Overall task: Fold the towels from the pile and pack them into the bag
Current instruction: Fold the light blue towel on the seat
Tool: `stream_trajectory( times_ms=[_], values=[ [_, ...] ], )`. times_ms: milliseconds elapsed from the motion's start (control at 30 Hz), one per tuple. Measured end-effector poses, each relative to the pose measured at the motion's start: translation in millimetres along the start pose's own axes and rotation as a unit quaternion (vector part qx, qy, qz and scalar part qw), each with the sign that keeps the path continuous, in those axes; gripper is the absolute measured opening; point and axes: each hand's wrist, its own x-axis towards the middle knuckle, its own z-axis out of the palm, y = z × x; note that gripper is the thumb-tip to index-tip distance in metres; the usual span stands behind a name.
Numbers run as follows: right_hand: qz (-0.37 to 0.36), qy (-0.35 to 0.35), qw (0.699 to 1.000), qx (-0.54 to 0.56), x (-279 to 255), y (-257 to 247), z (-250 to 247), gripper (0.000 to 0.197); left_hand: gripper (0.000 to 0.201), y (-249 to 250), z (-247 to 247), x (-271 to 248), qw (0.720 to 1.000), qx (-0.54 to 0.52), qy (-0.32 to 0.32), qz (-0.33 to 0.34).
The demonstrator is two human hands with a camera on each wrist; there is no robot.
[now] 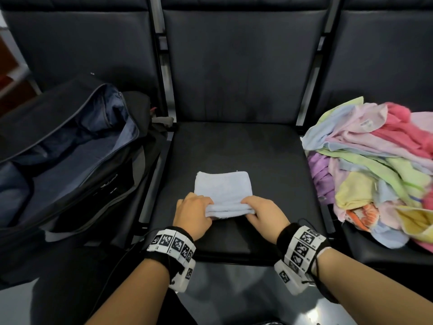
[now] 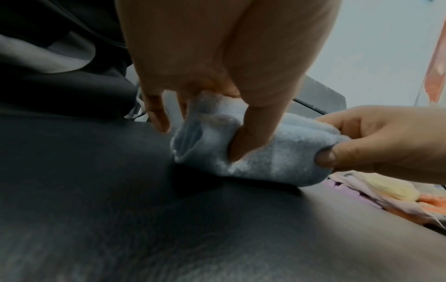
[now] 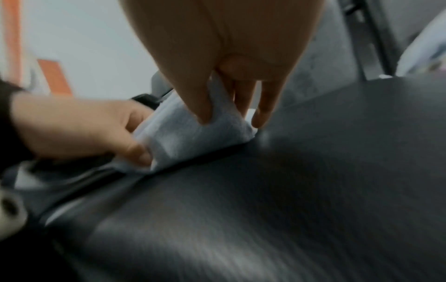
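Note:
A folded light blue towel (image 1: 223, 190) lies on the middle black seat (image 1: 269, 160). My left hand (image 1: 194, 213) pinches its near left corner, thumb under and fingers over the folded layers. My right hand (image 1: 262, 213) pinches the near right corner the same way. The near edge of the towel (image 2: 253, 150) is lifted a little off the seat, seen close in the left wrist view. In the right wrist view the towel (image 3: 193, 137) hangs between both hands. The pile of coloured towels (image 1: 375, 165) sits on the right seat. The open dark bag (image 1: 70, 141) sits on the left seat.
Black seat backs (image 1: 241, 62) rise behind the seats. Metal armrest bars (image 1: 154, 174) separate the middle seat from the bag's seat and from the pile. Grey floor (image 1: 234, 294) shows below the seat's front edge.

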Motion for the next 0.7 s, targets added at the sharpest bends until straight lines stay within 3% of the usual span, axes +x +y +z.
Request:
stream_trajectory(
  times_ms=[167,400,533,700],
  values=[
    [0.040,0.057,0.991,0.116,6.8,8.5,-14.9,0.013,0.007,-4.2,-12.1,4.1,0.988,-0.144,0.004,-0.046],
    [0.087,0.103,0.972,0.191,6.4,28.9,-20.1,0.015,0.015,-11.7,-14.4,10.5,0.927,-0.367,-0.007,-0.077],
    [0.118,0.119,0.962,0.216,10.5,34.3,-18.8,0.014,0.011,-12.8,-1.5,18.3,0.922,-0.376,-0.008,-0.095],
    [0.146,0.135,0.969,0.145,31.5,35.7,-14.1,0.016,0.011,-14.4,10.0,27.7,0.924,-0.354,0.028,-0.144]
  ],
)
